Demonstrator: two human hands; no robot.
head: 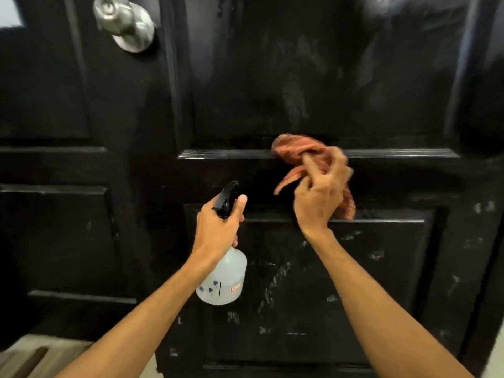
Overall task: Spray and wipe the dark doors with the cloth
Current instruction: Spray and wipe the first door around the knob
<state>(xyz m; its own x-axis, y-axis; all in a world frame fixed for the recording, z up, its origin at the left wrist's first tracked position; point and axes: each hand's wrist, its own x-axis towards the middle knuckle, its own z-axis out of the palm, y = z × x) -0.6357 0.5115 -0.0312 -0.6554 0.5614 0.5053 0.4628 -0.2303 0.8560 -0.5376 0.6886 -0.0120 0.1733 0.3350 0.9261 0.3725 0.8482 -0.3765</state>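
Two black panelled doors fill the view, the right door [313, 77] and the left door [54, 105]. My right hand [317, 199] grips a bunched orange-brown cloth [296, 150] and holds it against the moulding ledge between the right door's upper and lower panels. My left hand [218, 227] grips the neck of a clear spray bottle [222, 279] with a black trigger head, its nozzle pointing at the door. The upper panel shows wet smears. The lower panel carries pale scuffs and specks.
A silver round door knob [124, 23] sticks out of the left door at the top. A strip of pale floor [41, 356] shows at the bottom left, below the doors.
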